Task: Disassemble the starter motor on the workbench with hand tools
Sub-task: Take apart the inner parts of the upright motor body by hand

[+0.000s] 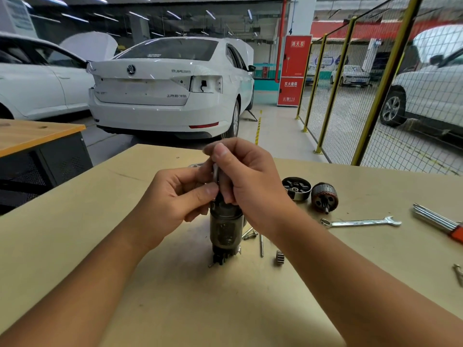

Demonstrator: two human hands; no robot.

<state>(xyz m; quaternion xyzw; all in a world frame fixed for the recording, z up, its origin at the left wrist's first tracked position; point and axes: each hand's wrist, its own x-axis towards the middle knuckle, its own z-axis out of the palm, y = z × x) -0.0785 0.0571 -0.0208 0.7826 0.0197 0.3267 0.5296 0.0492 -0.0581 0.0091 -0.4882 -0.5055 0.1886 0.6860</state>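
Reaching in over the workbench with both forearms. Standing upright at bench centre: starter motor housing. Curling left hand fingers round its top part; pinching a blurred metal piece above with right hand. Lying to the right: gear, bolts, armature, end cap, wrench.

The white car is showing "SUPERB" lettering on its boot lid beside a round badge, with smaller script lower down too blurred to read, while the red cabinet is bearing white Chinese characters and "119" near its base.
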